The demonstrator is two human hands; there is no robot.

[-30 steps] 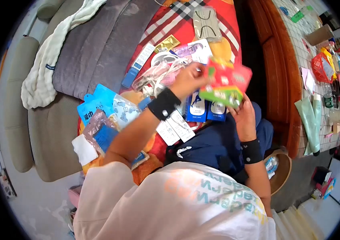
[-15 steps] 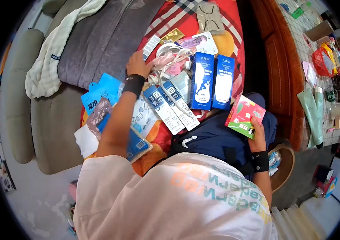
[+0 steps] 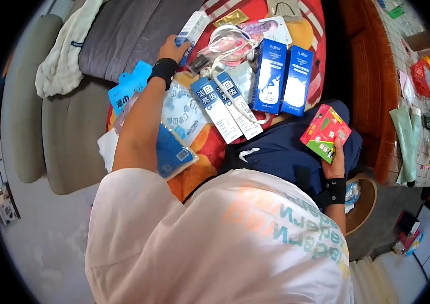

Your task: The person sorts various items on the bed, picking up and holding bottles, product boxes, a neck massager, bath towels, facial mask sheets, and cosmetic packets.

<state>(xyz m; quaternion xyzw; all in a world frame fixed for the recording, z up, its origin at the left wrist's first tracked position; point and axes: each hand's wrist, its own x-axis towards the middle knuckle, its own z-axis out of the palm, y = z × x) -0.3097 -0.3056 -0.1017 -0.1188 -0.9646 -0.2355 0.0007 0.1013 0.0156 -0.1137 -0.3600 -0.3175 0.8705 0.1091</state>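
Observation:
My left hand (image 3: 174, 49) reaches out at the upper left and has its fingers closed on the lower end of a small white and blue box (image 3: 193, 26), which is tilted. Low on the right, my right hand (image 3: 334, 158) grips a red and green box (image 3: 325, 133) above my lap. Between the hands lie two white and blue toothpaste-like boxes (image 3: 217, 111) and two taller blue boxes (image 3: 269, 76), side by side. A white cord (image 3: 223, 55) loops over clear plastic packaging near my left hand.
Blue packets (image 3: 129, 91) and a blue-and-white package (image 3: 174, 152) lie around my left forearm. A gold sachet (image 3: 231, 18) rests at the back. Wooden cabinetry (image 3: 372, 91) with a cluttered tiled top stands on the right, above a round bin (image 3: 368, 205).
My left hand has taken hold of the small white and blue box and tilted it up. My right hand still holds the red and green box. The whole view has shifted slightly.

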